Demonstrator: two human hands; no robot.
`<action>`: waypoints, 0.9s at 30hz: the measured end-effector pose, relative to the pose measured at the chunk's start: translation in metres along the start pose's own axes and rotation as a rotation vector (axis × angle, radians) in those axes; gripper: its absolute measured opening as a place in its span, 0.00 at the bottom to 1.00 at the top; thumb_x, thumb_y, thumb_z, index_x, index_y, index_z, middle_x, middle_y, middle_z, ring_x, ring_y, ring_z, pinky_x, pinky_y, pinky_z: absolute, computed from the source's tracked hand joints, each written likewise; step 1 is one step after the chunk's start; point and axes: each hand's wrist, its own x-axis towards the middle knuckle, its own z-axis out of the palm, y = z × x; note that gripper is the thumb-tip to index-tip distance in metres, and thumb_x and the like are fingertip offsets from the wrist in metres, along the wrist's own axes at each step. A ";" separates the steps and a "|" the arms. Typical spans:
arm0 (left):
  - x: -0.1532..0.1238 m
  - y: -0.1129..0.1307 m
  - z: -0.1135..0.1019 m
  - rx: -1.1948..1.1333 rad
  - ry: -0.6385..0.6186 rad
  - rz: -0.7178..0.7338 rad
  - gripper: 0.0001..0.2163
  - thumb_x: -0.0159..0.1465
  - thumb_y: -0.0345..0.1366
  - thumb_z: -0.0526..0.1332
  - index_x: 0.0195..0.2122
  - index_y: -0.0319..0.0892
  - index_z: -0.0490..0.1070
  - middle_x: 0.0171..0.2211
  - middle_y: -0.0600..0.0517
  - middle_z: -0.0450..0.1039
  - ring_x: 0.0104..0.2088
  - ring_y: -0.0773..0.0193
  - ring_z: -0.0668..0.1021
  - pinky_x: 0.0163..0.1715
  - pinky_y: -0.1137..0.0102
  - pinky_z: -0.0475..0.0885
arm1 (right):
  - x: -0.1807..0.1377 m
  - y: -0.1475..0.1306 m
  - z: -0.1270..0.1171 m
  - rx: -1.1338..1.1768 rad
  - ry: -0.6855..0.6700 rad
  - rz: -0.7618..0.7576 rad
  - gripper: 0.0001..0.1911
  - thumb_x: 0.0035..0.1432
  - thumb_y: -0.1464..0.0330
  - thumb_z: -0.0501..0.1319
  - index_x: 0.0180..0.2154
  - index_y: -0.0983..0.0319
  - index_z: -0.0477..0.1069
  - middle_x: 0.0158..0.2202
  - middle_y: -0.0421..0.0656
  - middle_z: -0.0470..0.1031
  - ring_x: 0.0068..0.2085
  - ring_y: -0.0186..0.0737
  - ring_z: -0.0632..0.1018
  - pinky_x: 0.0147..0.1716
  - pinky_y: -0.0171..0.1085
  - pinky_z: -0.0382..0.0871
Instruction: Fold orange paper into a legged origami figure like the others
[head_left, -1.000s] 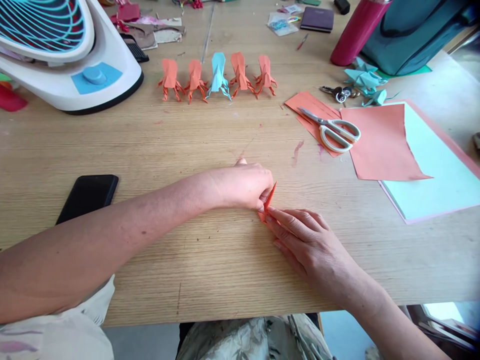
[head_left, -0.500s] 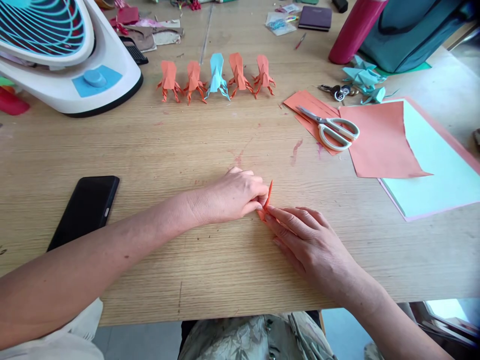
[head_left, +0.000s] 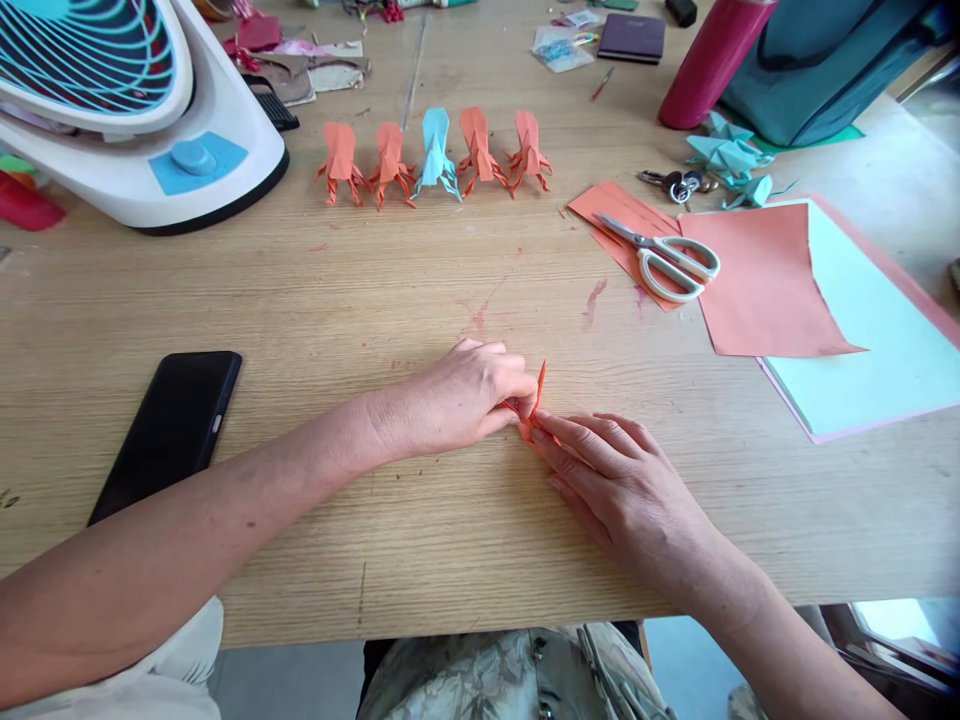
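Between my hands, low over the wooden table (head_left: 300, 290), is a small folded orange origami paper piece (head_left: 538, 390) with one thin point sticking up. My left hand (head_left: 480, 392) is closed on its left part, fingers curled and pinching. From the right, my right hand (head_left: 611, 475) grips the lower part between thumb and fingertips. Much of the paper is hidden by my fingers. Beyond, in a row, stand several origami figures with folded legs, among them an orange one (head_left: 480, 140) and a light blue one (head_left: 435, 145).
Scissors (head_left: 675, 262) lie on orange paper strips (head_left: 619, 205) at right, beside an orange sheet (head_left: 757, 280) and a pale green sheet (head_left: 862, 350). A phone (head_left: 172, 420) lies near my left forearm. A white fan (head_left: 187, 120), pink bottle (head_left: 712, 65), keys (head_left: 679, 187) and teal bag (head_left: 817, 80) stand farther back.
My left fingers have shifted slightly, and a thin orange strip of the paper now shows by the left thumb. My right hand stays nearly still.
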 end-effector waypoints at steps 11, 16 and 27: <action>-0.022 0.002 0.022 0.187 0.264 0.081 0.06 0.68 0.28 0.62 0.38 0.42 0.78 0.32 0.52 0.72 0.36 0.61 0.72 0.41 0.67 0.65 | 0.000 0.000 0.000 0.011 0.000 -0.004 0.19 0.70 0.72 0.56 0.60 0.63 0.70 0.62 0.46 0.73 0.54 0.48 0.75 0.54 0.49 0.67; -0.027 0.006 0.031 0.242 0.392 0.121 0.09 0.71 0.30 0.58 0.38 0.42 0.78 0.31 0.52 0.73 0.36 0.62 0.71 0.43 0.65 0.65 | -0.001 0.000 0.000 0.005 0.008 -0.002 0.18 0.70 0.73 0.56 0.59 0.63 0.71 0.63 0.46 0.73 0.53 0.48 0.76 0.53 0.49 0.67; -0.042 0.009 0.044 0.387 0.518 0.208 0.09 0.71 0.25 0.59 0.47 0.40 0.76 0.35 0.52 0.80 0.39 0.63 0.74 0.47 0.62 0.66 | 0.000 0.000 -0.001 0.005 0.019 0.001 0.17 0.70 0.73 0.56 0.57 0.61 0.73 0.62 0.47 0.73 0.53 0.47 0.77 0.53 0.49 0.68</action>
